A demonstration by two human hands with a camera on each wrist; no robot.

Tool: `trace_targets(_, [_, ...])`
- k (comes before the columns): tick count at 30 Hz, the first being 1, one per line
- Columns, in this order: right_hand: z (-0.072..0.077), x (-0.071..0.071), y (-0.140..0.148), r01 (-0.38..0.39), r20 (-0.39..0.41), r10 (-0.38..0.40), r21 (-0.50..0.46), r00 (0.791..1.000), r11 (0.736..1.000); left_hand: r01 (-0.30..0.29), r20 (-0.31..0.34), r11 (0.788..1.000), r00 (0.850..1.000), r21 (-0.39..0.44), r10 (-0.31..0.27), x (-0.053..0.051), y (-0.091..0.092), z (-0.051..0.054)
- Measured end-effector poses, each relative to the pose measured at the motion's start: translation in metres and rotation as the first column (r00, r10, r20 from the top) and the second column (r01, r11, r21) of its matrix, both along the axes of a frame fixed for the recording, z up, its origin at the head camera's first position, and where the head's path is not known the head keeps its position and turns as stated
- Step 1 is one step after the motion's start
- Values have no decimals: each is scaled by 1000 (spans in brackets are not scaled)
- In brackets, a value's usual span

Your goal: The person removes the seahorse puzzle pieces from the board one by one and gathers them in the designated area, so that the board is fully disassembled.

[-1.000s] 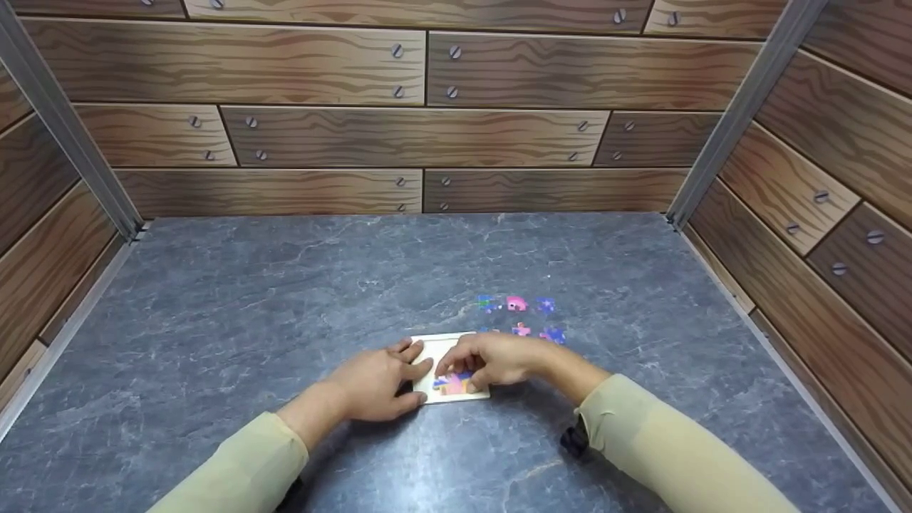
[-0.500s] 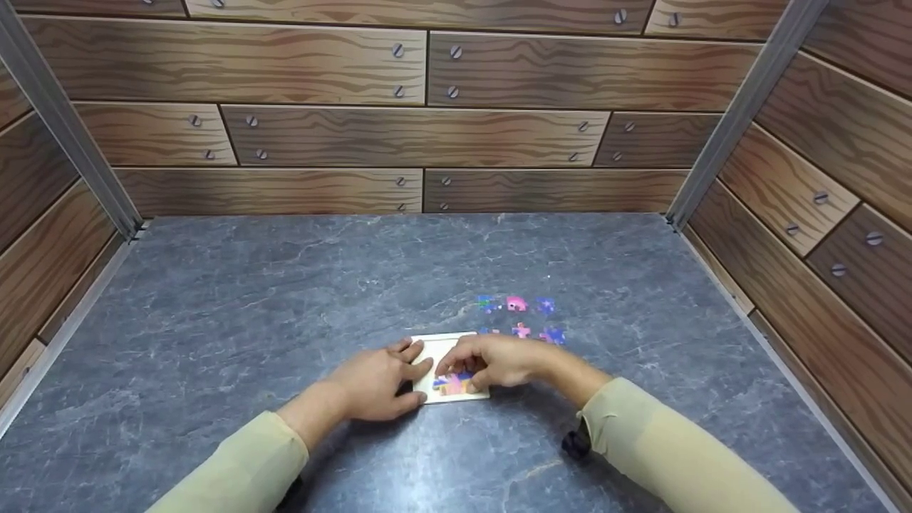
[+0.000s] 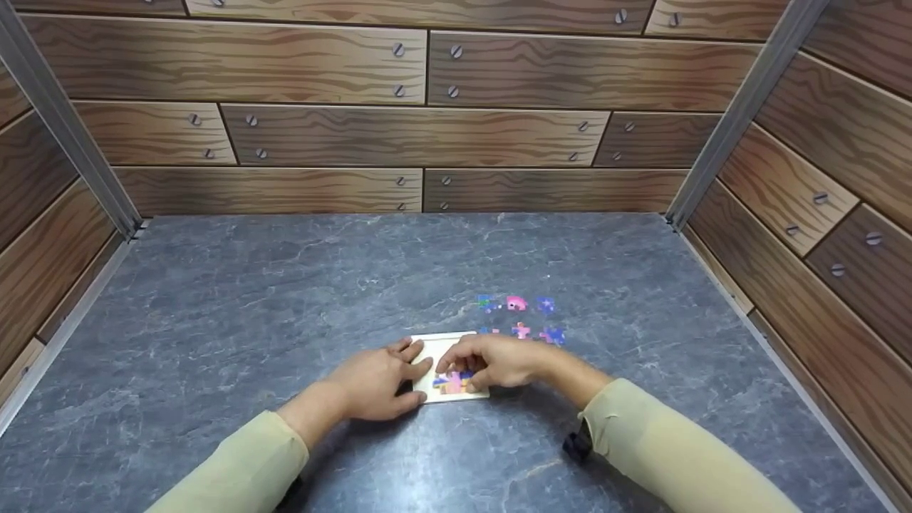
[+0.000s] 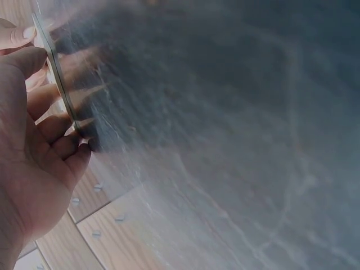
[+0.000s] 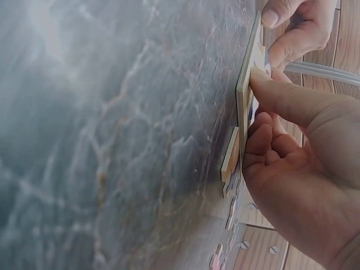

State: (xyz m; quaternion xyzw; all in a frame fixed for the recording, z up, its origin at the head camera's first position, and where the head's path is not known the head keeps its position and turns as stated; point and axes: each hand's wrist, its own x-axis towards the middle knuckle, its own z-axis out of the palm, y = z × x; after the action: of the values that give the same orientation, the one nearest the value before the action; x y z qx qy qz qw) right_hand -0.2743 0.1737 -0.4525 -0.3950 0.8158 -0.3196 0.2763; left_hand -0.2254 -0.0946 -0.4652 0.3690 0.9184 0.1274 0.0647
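A small white puzzle board lies on the table, with a few joined puzzle pieces in its near right part. My left hand rests along the board's left side, fingers spread and fingertips on its edge; the left wrist view shows the hand against the thin board edge. Over the pieces, my right hand bends its thumb and forefinger round a piece. In the right wrist view, the right thumb touches the board, where a piece's edge stands slightly raised. The right fingers partly hide the pieces.
Beyond the right hand lie several loose pieces: a pink one, a green-blue one, blue ones and a pinkish one. Some are partly covered by the hand. Wood-patterned walls surround the grey marbled table.
Between the right fingers the blue-and-pink piece has shifted slightly and shows less white glare. Both hands, the board and the loose pieces keep nearly the same places.
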Motion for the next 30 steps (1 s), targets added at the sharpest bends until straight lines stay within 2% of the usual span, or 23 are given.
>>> trace_targets(7, [1, 3, -2, 7, -32, -7, -15, 999, 1000, 12, -10, 1000, 1000, 17, -12, -1, 1, -1])
trace_targets(13, [-3, 4, -1, 20, -18, -21, -52, 1000, 998, 12, -11, 1000, 1000, 20, -12, -1, 0, -2])
trace_targets(22, [-3, 4, -3, 18, -48, -20, -48, 999, 999, 13, -25, 1000, 1000, 15, -12, 0, -1, -2])
trace_targets(30, [-2, 4, 0, 9, -41, -11, -52, 999, 999, 13, -31, 1000, 999, -3, -13, 0, 0, -2])
